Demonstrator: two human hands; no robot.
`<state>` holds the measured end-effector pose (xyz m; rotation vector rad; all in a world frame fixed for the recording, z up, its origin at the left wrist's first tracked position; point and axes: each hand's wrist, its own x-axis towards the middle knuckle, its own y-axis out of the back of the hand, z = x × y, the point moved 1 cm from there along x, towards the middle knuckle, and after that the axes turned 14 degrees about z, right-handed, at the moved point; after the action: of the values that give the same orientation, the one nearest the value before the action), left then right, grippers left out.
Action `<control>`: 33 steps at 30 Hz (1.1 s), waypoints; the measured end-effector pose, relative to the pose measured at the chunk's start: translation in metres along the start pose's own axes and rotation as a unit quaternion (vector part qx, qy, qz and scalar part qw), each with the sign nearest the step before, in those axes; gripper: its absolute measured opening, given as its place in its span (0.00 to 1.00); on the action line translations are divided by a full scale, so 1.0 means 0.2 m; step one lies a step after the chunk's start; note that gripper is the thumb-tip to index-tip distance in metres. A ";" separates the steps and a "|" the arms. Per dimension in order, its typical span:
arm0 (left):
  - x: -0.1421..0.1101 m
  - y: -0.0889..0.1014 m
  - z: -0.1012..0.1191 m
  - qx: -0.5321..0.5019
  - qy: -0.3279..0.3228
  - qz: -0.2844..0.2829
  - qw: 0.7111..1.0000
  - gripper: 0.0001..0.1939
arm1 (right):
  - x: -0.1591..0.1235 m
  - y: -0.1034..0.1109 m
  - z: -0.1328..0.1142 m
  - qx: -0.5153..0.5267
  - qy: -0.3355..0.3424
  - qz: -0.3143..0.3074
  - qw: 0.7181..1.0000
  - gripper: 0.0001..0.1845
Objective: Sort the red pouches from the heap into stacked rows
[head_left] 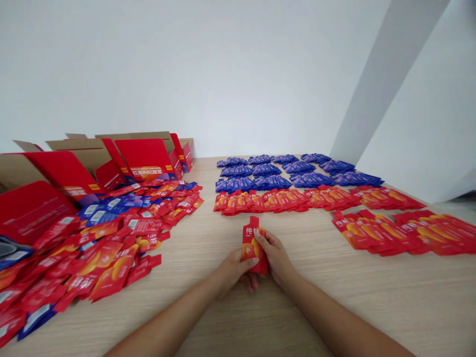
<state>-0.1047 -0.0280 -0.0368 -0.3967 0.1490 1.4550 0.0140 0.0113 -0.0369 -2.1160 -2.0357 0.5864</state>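
Note:
A small stack of red pouches (251, 237) with orange print stands upright on the wooden table (390, 292) near its middle. My left hand (235, 270) is closed on its left side and my right hand (273, 258) is closed on its right side. Both hands rest just above the tabletop, in front of the sorted rows.
A loose heap of red and blue pouches (107, 238) covers the left of the table. Open red cardboard boxes (145, 158) stand behind it. Sorted piles of blue pouches (293, 171) and red pouches (320, 198) lie in rows at the back, with more red piles (405, 233) at right.

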 end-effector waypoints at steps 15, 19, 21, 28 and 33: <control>-0.08 0.01 0.09 0.312 0.012 -0.052 0.948 0.28 | 0.01 0.05 -0.02 -0.327 0.220 0.007 0.919 0.16; 0.01 0.19 0.19 0.367 -0.052 0.069 0.926 0.30 | 0.02 0.06 0.01 -0.430 0.230 -0.025 0.873 0.12; 0.07 0.33 0.25 0.387 -0.131 0.226 0.884 0.27 | 0.02 0.06 0.02 -0.488 0.236 -0.024 0.840 0.14; 0.20 0.80 0.41 0.476 -0.250 0.438 0.721 0.12 | -0.04 0.03 0.00 -0.551 0.434 -0.069 0.709 0.27; 0.31 0.94 0.44 0.562 -0.247 0.439 0.656 0.19 | -0.11 -0.01 0.07 -0.603 0.370 -0.189 0.681 0.26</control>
<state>-0.2935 0.0730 -0.0078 1.2791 0.8336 2.0079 0.0073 -0.0134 -0.0461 -1.5581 -2.2818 -1.8341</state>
